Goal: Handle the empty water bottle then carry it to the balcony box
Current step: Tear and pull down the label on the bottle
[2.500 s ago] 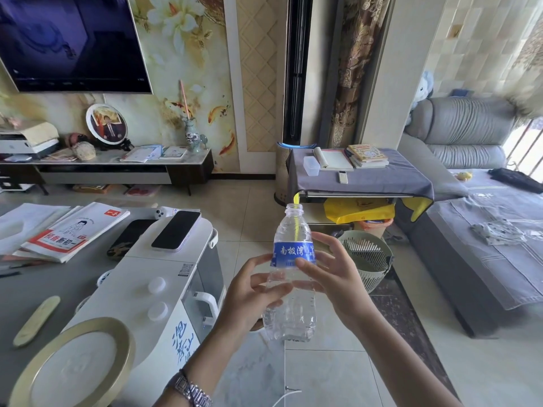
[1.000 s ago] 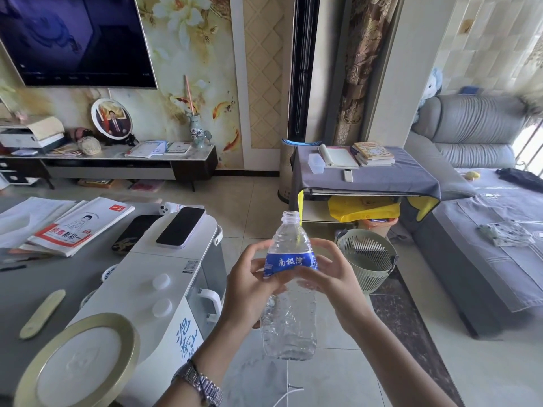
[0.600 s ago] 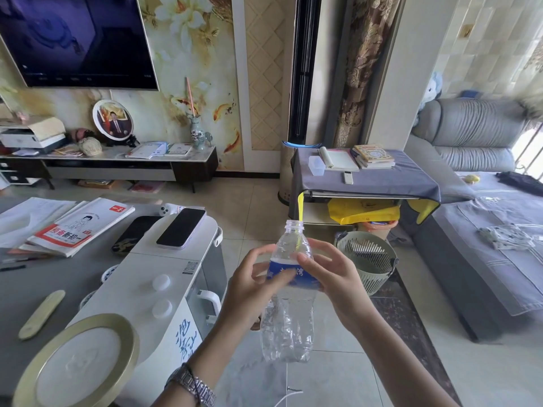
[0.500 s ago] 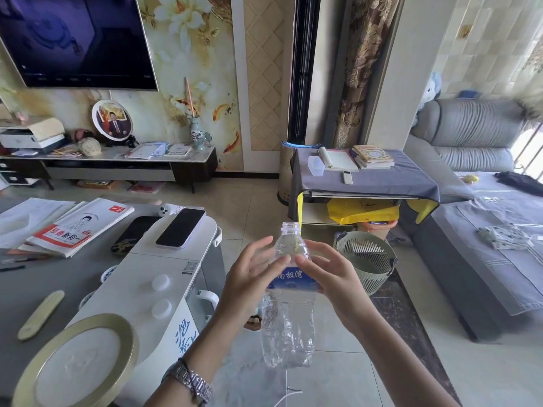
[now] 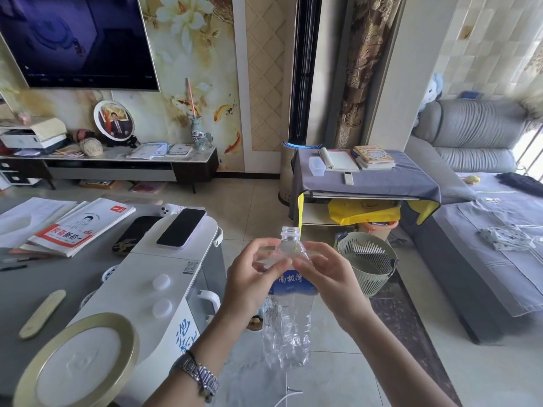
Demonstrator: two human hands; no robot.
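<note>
An empty clear plastic water bottle (image 5: 289, 327) with a blue label and no cap is upright in front of me, its lower body crumpled. My left hand (image 5: 249, 282) grips its shoulder from the left, thumb and fingertips at the label's upper edge. From the right, my right hand (image 5: 326, 279) pinches the same spot, fingers meeting the left hand's on the bottle. No balcony box is in view.
A white appliance (image 5: 164, 277) with a phone (image 5: 181, 227) on it stands at my left, beside a grey table with books and a gold-rimmed plate (image 5: 76, 362). A green basket (image 5: 365, 261), a covered side table (image 5: 364, 177) and a grey sofa (image 5: 482, 248) lie ahead and right.
The bottle has sunk lower between my hands. Both hands have slid up from the label to its shoulder and pinched closer together.
</note>
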